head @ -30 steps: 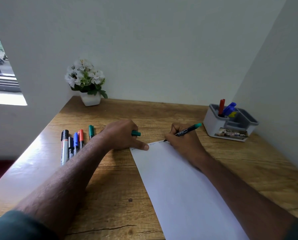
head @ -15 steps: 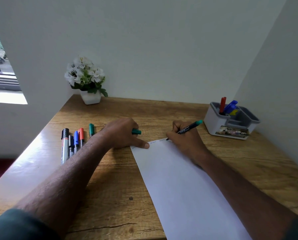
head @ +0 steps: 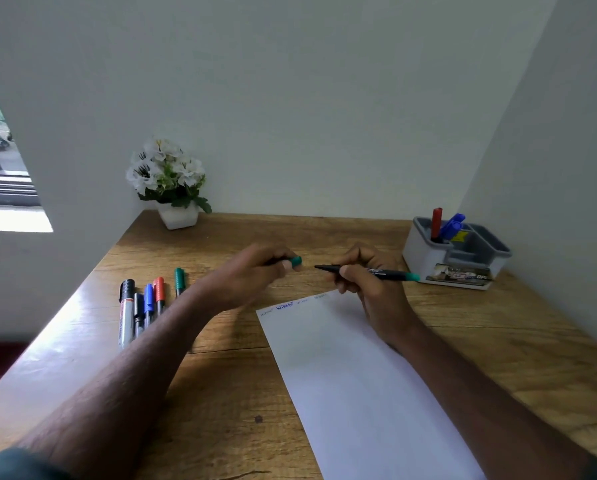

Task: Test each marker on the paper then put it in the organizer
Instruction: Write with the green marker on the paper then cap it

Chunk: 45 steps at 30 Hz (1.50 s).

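Both hands have lifted off the paper (head: 352, 375) since the previous moment, the pen tip no longer on the sheet. On the wooden table (head: 221, 393), the white sheet lies under the right forearm with four small scribbles along its far edge. The grey organizer (head: 428, 261) stands well apart at the far right and holds a red and blue markers; five untested markers (head: 144, 306) lie in a row to the left. The right hand (head: 370, 282) has its grip clamped on the uncapped green marker (head: 376, 272), tip pointing left. The left hand (head: 252, 275) pinches the green cap (head: 295, 261), just beside that tip. The risk, by this view: a misaligned push could ink the fingers or leave the cap loose, and a loosely capped marker could dry out in the organizer.
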Each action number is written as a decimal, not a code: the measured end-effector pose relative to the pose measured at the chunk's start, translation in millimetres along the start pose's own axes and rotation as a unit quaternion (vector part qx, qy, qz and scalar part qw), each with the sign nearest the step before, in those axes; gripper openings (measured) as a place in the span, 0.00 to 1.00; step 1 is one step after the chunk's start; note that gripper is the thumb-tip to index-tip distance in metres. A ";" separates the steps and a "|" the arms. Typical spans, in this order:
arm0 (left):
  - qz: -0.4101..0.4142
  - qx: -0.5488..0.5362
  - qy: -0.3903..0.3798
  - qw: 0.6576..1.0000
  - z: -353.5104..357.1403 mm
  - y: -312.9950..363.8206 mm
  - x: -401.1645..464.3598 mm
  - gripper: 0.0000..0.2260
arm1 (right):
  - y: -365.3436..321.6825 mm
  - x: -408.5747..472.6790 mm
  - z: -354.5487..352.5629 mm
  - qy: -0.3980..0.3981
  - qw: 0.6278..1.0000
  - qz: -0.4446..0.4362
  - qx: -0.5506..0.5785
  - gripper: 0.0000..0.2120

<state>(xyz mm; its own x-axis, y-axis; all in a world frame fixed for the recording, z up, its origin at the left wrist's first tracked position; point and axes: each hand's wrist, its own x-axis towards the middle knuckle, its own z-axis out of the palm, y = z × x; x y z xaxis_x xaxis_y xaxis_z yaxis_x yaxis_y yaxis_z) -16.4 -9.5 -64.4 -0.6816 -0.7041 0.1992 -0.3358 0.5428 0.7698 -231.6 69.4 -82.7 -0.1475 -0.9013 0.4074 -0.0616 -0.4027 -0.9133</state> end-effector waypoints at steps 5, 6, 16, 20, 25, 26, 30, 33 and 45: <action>0.059 0.050 0.020 0.997 2.4 -8.5 6.8 0.07 | -0.7 0.3 -0.9 -0.008 0.999 -0.001 0.037 0.03; 0.061 0.052 0.023 0.997 2.5 -10.0 7.7 0.07 | -0.7 0.0 -1.0 -0.009 0.999 -0.001 0.037 0.04; 0.059 0.082 0.024 0.995 5.3 -2.9 7.1 0.08 | 2.2 0.1 -1.7 -0.016 0.999 -0.006 0.043 0.07; 0.074 0.080 0.014 0.994 7.8 -0.6 7.6 0.07 | 1.9 -1.0 0.8 -0.041 0.999 0.004 0.020 0.05; 0.079 -0.025 0.048 0.995 14.0 9.7 7.5 0.07 | 0.5 -0.6 3.1 -0.052 0.998 0.008 0.029 0.08; 0.073 -0.045 0.056 0.995 15.8 12.5 7.3 0.06 | 0.9 1.0 3.1 -0.045 0.998 0.016 0.041 0.10; 0.058 -0.085 0.079 0.992 24.3 17.7 6.8 0.04 | -0.6 5.2 3.1 -0.044 0.997 0.039 0.042 0.13; 0.049 -0.134 0.095 0.985 30.0 21.7 6.3 0.04 | -3.3 5.0 1.0 -0.037 0.998 0.043 0.040 0.14; 0.017 0.038 0.049 0.998 82.9 59.0 39.8 0.19 | -46.5 -3.4 -61.2 -0.002 0.973 0.089 -0.212 0.08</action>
<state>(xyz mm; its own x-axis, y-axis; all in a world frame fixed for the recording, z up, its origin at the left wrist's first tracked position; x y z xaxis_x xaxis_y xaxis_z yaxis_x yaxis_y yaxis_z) -117.3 32.5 -61.4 -0.6271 -0.7248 0.2852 -0.3654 0.5971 0.7141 -288.6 101.0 -41.8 -0.1897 -0.9516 0.2419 -0.4373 -0.1387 -0.8886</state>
